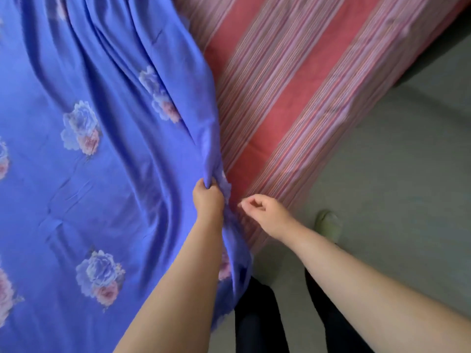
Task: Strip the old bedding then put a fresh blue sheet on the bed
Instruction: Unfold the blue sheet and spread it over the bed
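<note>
Two bare forearms enter from the bottom edge, closest to the lens. Below them stand the person's legs in dark trousers (257, 317) on a grey floor (397, 154), which fills the right and lower right of the view. One pale shoe (328, 224) shows on that floor just beside the bed's edge.

Surface: the bed runs diagonally from the top of the view down toward the person. Its exposed part is a covering (280, 80) with broad red bands alternating with fine pink and white stripes; whether this is the mattress or a remaining sheet cannot be told. Its side drops to the floor along the right.

Task item: the blue sheet (107, 154), printed with pale blue and pink roses, covers the left half of the bed from top to bottom. Its right edge lies in long folds across the striped covering and hangs over the bed's near corner, in front of the trousers.

Left hand (207, 197): fingers curled tightly round a bunched fold at the edge of the blue sheet, gripping it.

Right hand (262, 211): just beside the left, over the striped covering, fingers loosely curled, holding nothing.
</note>
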`<action>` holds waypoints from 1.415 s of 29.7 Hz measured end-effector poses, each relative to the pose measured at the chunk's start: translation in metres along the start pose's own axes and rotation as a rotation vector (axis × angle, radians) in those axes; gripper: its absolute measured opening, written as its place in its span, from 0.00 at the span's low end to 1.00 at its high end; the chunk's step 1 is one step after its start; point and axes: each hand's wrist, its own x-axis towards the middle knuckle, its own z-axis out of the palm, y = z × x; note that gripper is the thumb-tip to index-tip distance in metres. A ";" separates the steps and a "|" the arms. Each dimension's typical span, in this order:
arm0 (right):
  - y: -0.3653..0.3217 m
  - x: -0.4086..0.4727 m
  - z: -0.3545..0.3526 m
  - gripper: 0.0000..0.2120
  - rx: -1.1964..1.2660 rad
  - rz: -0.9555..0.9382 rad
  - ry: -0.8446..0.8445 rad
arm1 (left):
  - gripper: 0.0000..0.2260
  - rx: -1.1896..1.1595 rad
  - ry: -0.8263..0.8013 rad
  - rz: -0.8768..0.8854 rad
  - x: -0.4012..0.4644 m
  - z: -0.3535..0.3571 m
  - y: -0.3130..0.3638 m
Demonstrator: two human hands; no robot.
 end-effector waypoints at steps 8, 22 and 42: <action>-0.059 0.061 -0.052 0.12 -0.073 0.151 -0.119 | 0.18 -0.175 0.279 -0.446 0.020 -0.039 -0.015; -0.103 0.153 0.058 0.15 0.122 0.415 -0.129 | 0.29 0.778 -0.071 0.127 0.080 -0.039 -0.019; -0.132 0.158 -0.094 0.12 -0.047 0.507 -0.254 | 0.15 0.551 0.234 -0.449 0.055 -0.028 -0.022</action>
